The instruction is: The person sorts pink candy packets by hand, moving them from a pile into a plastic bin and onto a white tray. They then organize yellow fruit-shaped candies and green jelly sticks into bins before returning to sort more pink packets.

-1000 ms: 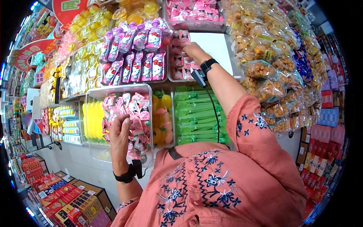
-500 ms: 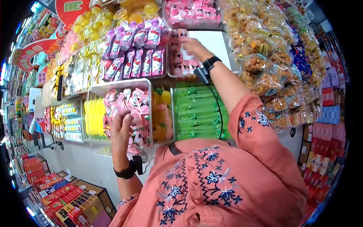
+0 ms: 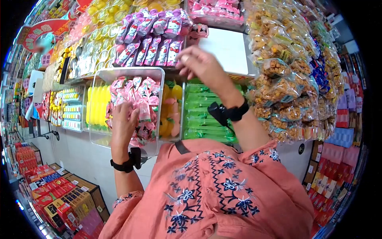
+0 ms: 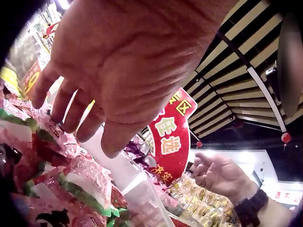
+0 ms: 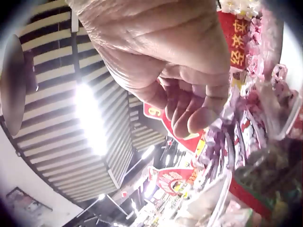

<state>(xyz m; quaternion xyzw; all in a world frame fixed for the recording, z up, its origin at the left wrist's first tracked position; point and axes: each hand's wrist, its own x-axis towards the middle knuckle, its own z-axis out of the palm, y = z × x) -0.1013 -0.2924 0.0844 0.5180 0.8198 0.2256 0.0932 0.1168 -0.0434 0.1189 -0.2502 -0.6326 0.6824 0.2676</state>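
Observation:
In the head view the left hand [image 3: 124, 124] rests over pink wrapped sweets [image 3: 137, 95] in a clear bin [image 3: 162, 85]. Its fingers are spread and relaxed; in the left wrist view they hang over the pink packets [image 4: 85, 177]. The right hand [image 3: 203, 69] is above the front edge of the purple pouches [image 3: 163, 53] and the green packets [image 3: 211, 109], touching neither. Loosely bent, its fingers show nothing between them in the right wrist view, where the right hand [image 5: 165, 61] hangs near purple pouches [image 5: 236, 137].
A white board [image 3: 227, 49] lies in the tray behind the right hand, beside a few small pink packets [image 3: 199, 31]. Bagged brown snacks [image 3: 278, 87] are heaped at the right. Yellow packets [image 3: 98, 105] stand left of the pink sweets, and stacked boxes [image 3: 67, 203] at the lower left.
The right hand has drawn back from the small pink packets toward the body. The left hand has moved slightly up and left, over the pink sweets. The head view has shifted a little.

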